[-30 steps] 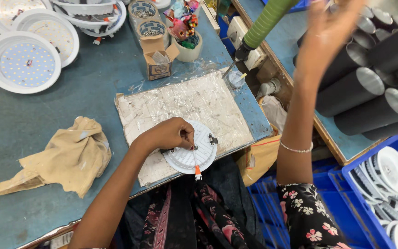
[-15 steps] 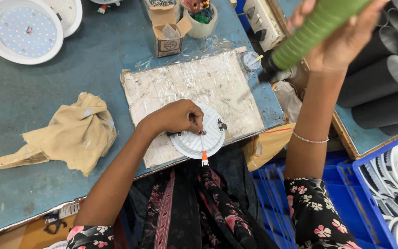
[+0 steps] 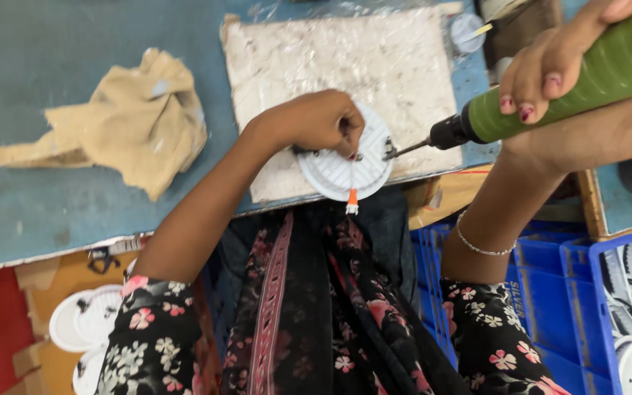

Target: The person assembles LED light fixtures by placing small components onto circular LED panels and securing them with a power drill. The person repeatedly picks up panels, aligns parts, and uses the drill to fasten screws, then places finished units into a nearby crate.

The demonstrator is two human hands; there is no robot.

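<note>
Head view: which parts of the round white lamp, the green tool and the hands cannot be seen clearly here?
- Round white lamp: its upper left part is hidden under the left hand.
- Green electric screwdriver: its rear end is cut off by the right edge of the head view.
- Right hand: its upper part is cut off by the top edge.
- Screwdriver bit: too small to tell its type.

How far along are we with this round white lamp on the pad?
Done: round white lamp sits on the white pad, pinned by the left hand. In hand: right hand holds the green power screwdriver, bit at the lamp's edge. Left: whether any screw is seated cannot be told.
</note>
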